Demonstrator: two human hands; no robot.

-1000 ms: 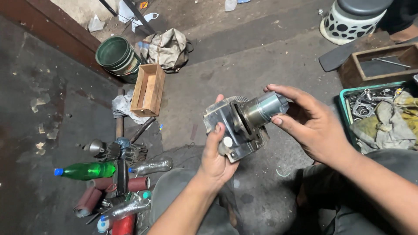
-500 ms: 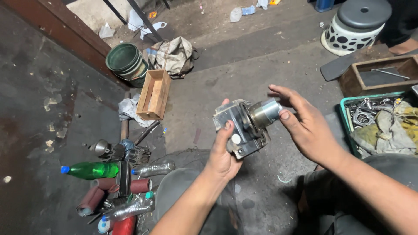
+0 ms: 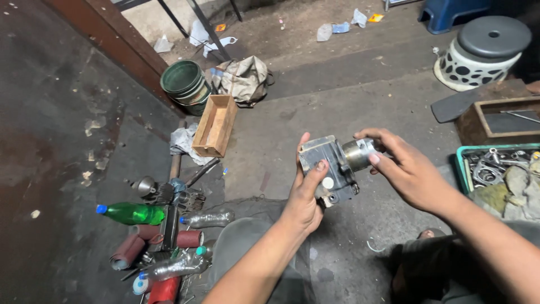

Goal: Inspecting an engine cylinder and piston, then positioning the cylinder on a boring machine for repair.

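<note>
Floor (image 3: 349,84) of stained concrete, littered with scraps. Stool (image 3: 484,50), round, spotted white base with dark seat, far right. Buckets (image 3: 184,84), green, nested, beside a crumpled cloth bag (image 3: 243,79). Wooden box (image 3: 215,125), open and narrow, lying by a rag. Green tray (image 3: 467,169) of metal fittings at the right edge. Green bottle (image 3: 130,214) with blue cap, lying among clear bottles and red rolls. Metal part (image 3: 332,166), a dark blocky housing with a shiny cylinder at one end, held in mid-air over the floor between both hands. Left hand (image 3: 306,197) closed around the housing from below, thumb across its face. Right hand (image 3: 408,169) with fingers closed on the cylinder end. Part judged heavy, rigid, possibly greasy; best held by the square housing, since the smooth cylinder could slip.
</note>
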